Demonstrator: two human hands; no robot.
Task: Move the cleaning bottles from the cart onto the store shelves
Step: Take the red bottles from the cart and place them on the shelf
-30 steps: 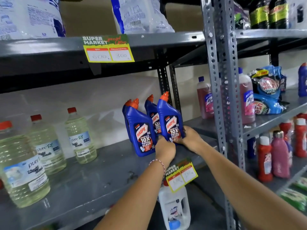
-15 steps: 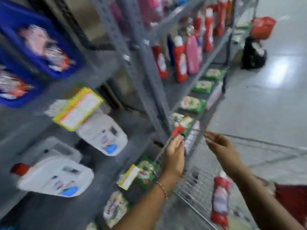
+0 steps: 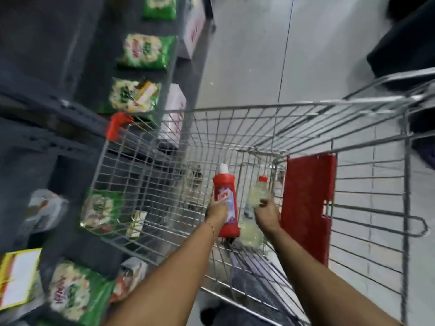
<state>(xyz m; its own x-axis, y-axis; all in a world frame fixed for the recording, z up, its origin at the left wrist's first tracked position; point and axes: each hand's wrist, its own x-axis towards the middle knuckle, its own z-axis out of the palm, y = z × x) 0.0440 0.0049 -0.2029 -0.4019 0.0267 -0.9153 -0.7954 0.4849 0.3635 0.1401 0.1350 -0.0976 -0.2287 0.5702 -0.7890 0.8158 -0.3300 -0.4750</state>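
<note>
I look down into a wire cart [image 3: 146,175]. A red cleaning bottle [image 3: 225,196] with a white cap lies on the cart floor, and my left hand [image 3: 217,211] is wrapped around its lower half. Beside it on the right lies a clear bottle [image 3: 257,195] of pale liquid with a red cap. My right hand [image 3: 267,214] is closed on the middle of that clear bottle. A second patch of pale clear plastic [image 3: 250,232] shows below my right hand; blur hides whether it is the same bottle.
Grey metal shelves [image 3: 47,142] stand along the left, holding green packets [image 3: 146,52] and yellow price tags [image 3: 16,285]. The cart's red seat flap [image 3: 308,203] is right of my hands. Pale tiled floor [image 3: 247,55] stretches ahead of the cart.
My view swung from the shelf with blue bottles down to the cart. Both hands left the shelf, reached into the cart, and closed on the red bottle and the clear bottle.
</note>
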